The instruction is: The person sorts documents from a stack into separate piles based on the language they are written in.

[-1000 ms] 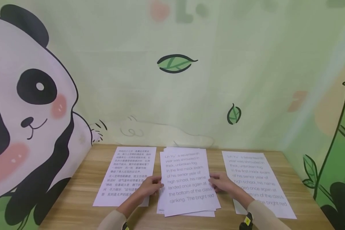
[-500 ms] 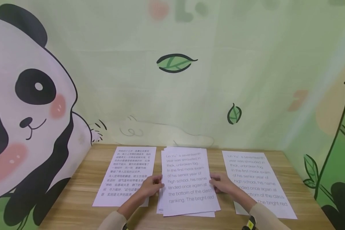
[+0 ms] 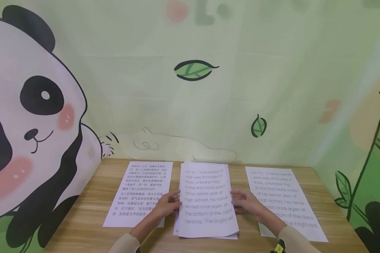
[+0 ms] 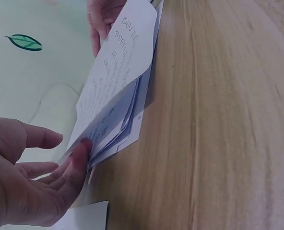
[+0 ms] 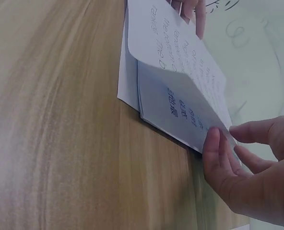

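Wooden desk (image 3: 82,218): both hands' fingers (image 4: 77,163) flank the paper stack (image 3: 206,200)

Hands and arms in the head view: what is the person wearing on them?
Both hands are bare: left hand, right hand. Each forearm ends in a beige long sleeve, left sleeve and right sleeve. A black wrist device with a yellow marking sits on the right wrist.

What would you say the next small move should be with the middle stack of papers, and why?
Probably press both palms inward and tap the sheets square. The left hand and right hand flank the middle stack with straight fingers against its side edges, yet the wrist views show the top sheets bowed up and lower sheets sticking out unevenly at the near end.
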The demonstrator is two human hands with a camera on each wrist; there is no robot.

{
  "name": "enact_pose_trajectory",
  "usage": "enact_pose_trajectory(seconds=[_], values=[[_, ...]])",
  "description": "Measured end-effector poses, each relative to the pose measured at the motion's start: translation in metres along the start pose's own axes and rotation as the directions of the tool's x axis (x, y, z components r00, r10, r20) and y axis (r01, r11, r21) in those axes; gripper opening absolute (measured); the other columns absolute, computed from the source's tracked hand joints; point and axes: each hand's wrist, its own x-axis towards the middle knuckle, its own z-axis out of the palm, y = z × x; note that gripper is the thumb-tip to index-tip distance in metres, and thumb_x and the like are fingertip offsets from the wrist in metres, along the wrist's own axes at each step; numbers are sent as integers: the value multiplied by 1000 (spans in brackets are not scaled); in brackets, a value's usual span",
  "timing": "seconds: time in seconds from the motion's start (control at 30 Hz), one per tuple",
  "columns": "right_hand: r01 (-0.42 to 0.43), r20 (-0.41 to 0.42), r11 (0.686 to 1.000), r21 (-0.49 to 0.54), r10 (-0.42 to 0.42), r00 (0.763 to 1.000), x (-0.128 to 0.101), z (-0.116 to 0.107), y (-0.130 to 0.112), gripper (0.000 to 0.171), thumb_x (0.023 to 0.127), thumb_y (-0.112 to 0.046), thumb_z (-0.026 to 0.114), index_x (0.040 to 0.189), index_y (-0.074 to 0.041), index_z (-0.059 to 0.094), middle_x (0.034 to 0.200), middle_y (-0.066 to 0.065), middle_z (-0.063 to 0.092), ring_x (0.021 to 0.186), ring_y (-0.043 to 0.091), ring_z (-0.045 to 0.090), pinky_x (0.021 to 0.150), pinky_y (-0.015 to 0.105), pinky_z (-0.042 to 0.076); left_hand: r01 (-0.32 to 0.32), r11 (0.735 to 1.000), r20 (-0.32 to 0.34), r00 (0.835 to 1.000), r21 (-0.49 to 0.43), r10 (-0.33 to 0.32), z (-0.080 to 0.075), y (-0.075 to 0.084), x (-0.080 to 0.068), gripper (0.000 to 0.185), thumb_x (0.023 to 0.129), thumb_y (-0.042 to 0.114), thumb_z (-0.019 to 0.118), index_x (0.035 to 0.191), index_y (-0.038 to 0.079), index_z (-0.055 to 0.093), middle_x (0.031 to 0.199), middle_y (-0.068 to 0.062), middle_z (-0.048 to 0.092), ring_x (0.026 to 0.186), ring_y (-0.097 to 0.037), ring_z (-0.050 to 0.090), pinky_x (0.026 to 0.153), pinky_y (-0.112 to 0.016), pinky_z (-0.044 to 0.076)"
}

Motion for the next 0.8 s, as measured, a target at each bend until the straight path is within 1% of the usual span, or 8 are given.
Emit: enact_pose_trajectory(seconds=[0.1, 0.2, 0.37, 0.43, 0.53, 0.63, 0.7, 0.8], values=[[-1, 13, 1000, -6, 1, 1000, -2, 0, -1, 56, 94, -7, 66, 145, 6, 48, 122, 24, 70, 105, 29, 72, 87, 40, 62, 6, 1000, 8, 1000, -29, -5, 0, -3, 1, 66, 91, 3, 67, 152, -1, 42, 118, -25, 66, 89, -22, 71, 77, -36, 63], [-26, 3, 1000, -13, 26, 1000, -2, 0, 1, 56, 93, -8, 67, 144, 5, 49, 116, 17, 73, 101, 26, 73, 85, 39, 62, -3, 999, 16, 1000, -52, 4, 0, -5, 0, 69, 88, -2, 66, 153, -3, 40, 120, -27, 67, 91, -24, 73, 78, -37, 63], [-55, 9, 998, 14, 55, 998, 1, -2, 7, 58, 91, -8, 68, 143, 9, 48, 114, 16, 73, 98, 25, 73, 85, 38, 63, -5, 997, 18, 1000, -72, 7, 1, -7, 1, 72, 87, -6, 64, 154, -4, 37, 122, -27, 68, 93, -26, 73, 80, -38, 63], [-44, 35, 998, 33, 43, 998, 2, -3, 10, 60, 91, -7, 68, 143, 13, 46, 113, 17, 72, 98, 24, 73, 85, 38, 63, 5, 998, 15, 1000, -70, -4, 2, -8, 2, 72, 88, -5, 64, 154, -3, 37, 123, -25, 69, 93, -26, 74, 80, -38, 63], [-7, 90, 999, 54, 2, 996, 2, -5, 13, 61, 91, -7, 67, 142, 17, 44, 111, 19, 73, 97, 24, 74, 84, 38, 63, 10, 997, 11, 1000, -73, -10, 1, -8, 3, 69, 88, -4, 63, 153, -4, 39, 124, -24, 69, 93, -25, 74, 79, -37, 62], [20, 129, 997, 78, -30, 991, 1, -7, 13, 61, 92, -6, 66, 142, 19, 43, 110, 20, 74, 98, 25, 74, 84, 39, 64, 9, 997, 9, 1000, -83, -8, 1, -7, 3, 65, 88, -5, 62, 150, -5, 42, 123, -24, 69, 92, -24, 73, 79, -36, 62], [24, 126, 997, 75, -34, 991, -1, -9, 13, 60, 92, -6, 67, 142, 18, 43, 109, 18, 74, 97, 25, 74, 83, 39, 64, 6, 996, 4, 1000, -86, -5, 1, -6, 3, 64, 88, -5, 62, 149, -6, 44, 122, -23, 70, 91, -22, 73, 78, -36, 62], [13, 94, 998, 55, -18, 995, -4, -12, 11, 60, 92, -7, 68, 143, 14, 45, 110, 17, 74, 96, 24, 74, 82, 38, 64, 9, 995, -6, 1000, -103, -9, 2, -3, 1, 63, 86, -5, 63, 147, -6, 45, 121, -23, 70, 88, -19, 72, 76, -35, 62]])
